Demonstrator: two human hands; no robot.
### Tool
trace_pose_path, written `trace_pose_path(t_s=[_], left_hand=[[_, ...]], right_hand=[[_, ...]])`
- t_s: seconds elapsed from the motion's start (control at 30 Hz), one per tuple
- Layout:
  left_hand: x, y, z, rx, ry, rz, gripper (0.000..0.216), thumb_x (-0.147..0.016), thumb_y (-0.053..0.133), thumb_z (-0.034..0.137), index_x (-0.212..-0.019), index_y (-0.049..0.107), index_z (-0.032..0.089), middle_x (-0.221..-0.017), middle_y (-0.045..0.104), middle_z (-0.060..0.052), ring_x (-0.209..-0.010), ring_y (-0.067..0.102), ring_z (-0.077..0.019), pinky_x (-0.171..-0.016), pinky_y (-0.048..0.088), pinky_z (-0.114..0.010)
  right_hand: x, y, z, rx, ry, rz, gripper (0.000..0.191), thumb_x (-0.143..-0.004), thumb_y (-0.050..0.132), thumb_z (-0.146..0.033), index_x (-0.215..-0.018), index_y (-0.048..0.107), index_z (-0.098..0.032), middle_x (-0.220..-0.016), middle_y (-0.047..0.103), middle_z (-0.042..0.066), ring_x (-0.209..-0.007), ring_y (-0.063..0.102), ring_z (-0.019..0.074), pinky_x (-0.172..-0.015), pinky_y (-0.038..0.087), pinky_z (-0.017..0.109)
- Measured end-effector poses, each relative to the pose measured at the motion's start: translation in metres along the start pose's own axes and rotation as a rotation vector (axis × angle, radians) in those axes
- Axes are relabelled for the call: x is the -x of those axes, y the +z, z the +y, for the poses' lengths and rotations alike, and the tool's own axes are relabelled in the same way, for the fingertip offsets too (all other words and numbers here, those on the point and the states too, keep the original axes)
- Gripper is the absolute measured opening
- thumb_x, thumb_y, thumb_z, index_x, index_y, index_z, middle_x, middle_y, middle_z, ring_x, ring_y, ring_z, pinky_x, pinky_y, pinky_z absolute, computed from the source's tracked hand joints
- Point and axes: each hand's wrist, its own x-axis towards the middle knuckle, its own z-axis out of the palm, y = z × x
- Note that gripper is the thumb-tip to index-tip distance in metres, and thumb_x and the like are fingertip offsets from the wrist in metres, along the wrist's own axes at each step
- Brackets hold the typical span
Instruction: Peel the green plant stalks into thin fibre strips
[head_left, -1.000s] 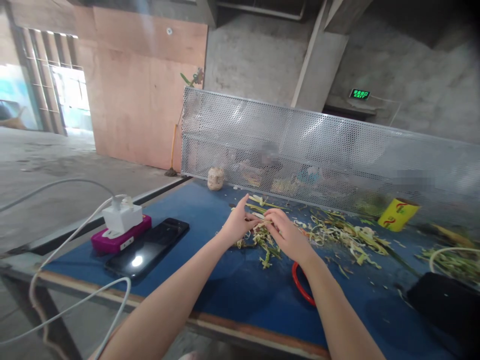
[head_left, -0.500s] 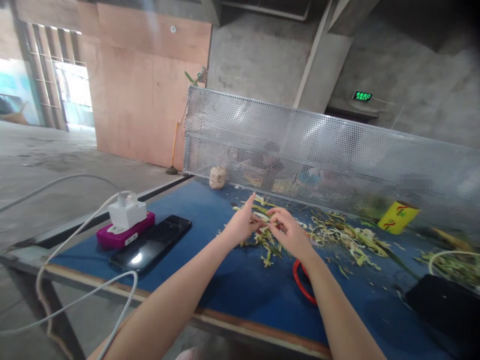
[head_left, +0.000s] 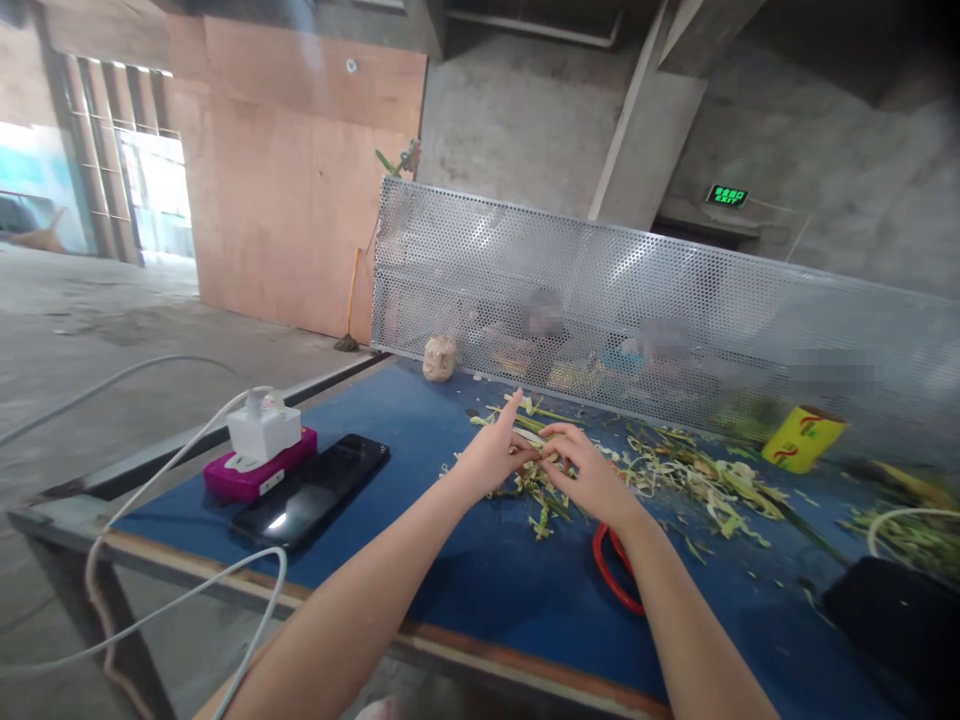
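My left hand [head_left: 489, 458] is above the middle of the blue table [head_left: 480, 590], its thumb raised and its other fingers closed in a pinch. Facing it, my right hand [head_left: 589, 478] has its thumb and fingers bent together, the tips meeting near those of the left. Whatever lies between the fingertips is too small to make out. Green and pale plant trimmings [head_left: 543, 520] are scattered beneath and behind both hands. Beside my right forearm, partly covered by it, lies a red looped handle [head_left: 611, 580].
A black phone [head_left: 315, 488] and a magenta power strip [head_left: 262, 470] with a white adapter [head_left: 266, 430] and cables lie left. More trimmings [head_left: 724, 490], a yellow cylinder [head_left: 806, 438] and a black object [head_left: 892, 610] are right. A pale lump [head_left: 439, 358] sits by the perforated metal panel [head_left: 480, 250].
The view has shifted slightly, so everything appears a little lower and to the right. Both hands keep nearly the same pose, their fingertips still close together.
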Motion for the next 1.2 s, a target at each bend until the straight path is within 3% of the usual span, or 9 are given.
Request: trace_pose_path(t_s=[0.37,0.5,0.63,0.8,1.0,1.2], left_hand=[[-0.0011,0.0012,-0.0053,0.033,0.013,0.012,0.082,-0.072,0.053,0.016,-0.136,0.003,0.015,-0.075,0.068,-0.004,-0.058,0.061,-0.0129,-0.065,0.047,-0.026],[-0.0014,0.0016,-0.0047,0.072,-0.037,-0.001,0.083,-0.072,0.053,0.015,-0.137,0.001,0.016,-0.074,0.068,-0.005,-0.054,0.059,-0.0121,-0.052,0.045,-0.022],[-0.0018,0.0025,-0.0037,0.214,-0.103,-0.049,0.087,-0.072,0.054,0.016,-0.136,-0.004,0.016,-0.072,0.066,-0.005,-0.051,0.057,-0.0126,-0.04,0.04,-0.019],[-0.0031,0.0022,-0.003,0.461,-0.218,-0.092,0.094,-0.068,0.06,0.012,-0.136,-0.005,0.016,-0.079,0.065,-0.008,-0.057,0.061,-0.0156,-0.043,0.046,-0.023],[-0.0055,-0.0012,-0.0023,0.566,-0.31,-0.12,0.096,-0.06,0.066,0.006,-0.135,0.006,0.01,-0.079,0.065,-0.01,-0.052,0.06,-0.0145,-0.045,0.048,-0.026],[-0.0064,-0.0023,-0.0032,0.55,-0.347,-0.121,0.093,-0.056,0.066,0.002,-0.134,0.015,0.008,-0.073,0.067,-0.007,-0.046,0.057,-0.0115,-0.045,0.048,-0.025]], right_hand=[[-0.0007,0.001,-0.001,-0.004,-0.027,0.044,0.008,-0.079,0.045,-0.022,-0.076,0.052,-0.019,-0.098,0.05,0.008,-0.07,0.054,0.0134,-0.06,0.048,0.03],[0.0004,0.0005,-0.0021,0.025,-0.058,-0.001,0.005,-0.078,0.046,-0.019,-0.078,0.051,-0.02,-0.101,0.048,0.008,-0.079,0.055,0.0152,-0.068,0.048,0.032],[0.0014,-0.0014,-0.0033,0.087,-0.071,-0.022,0.007,-0.078,0.045,-0.018,-0.08,0.051,-0.021,-0.104,0.048,0.008,-0.093,0.053,0.0186,-0.075,0.047,0.034],[0.0019,-0.0036,-0.0025,0.08,-0.07,-0.043,0.005,-0.079,0.046,-0.02,-0.081,0.05,-0.022,-0.103,0.048,0.007,-0.094,0.052,0.0187,-0.08,0.045,0.036],[0.0011,-0.0032,0.0004,0.042,-0.022,-0.067,0.004,-0.078,0.049,-0.022,-0.078,0.045,-0.021,-0.102,0.048,0.007,-0.081,0.053,0.0157,-0.071,0.046,0.032],[-0.0002,-0.0004,0.0015,0.007,-0.007,-0.046,0.016,-0.077,0.051,-0.025,-0.072,0.036,-0.021,-0.096,0.05,0.007,-0.086,0.05,0.0177,-0.07,0.043,0.031]])
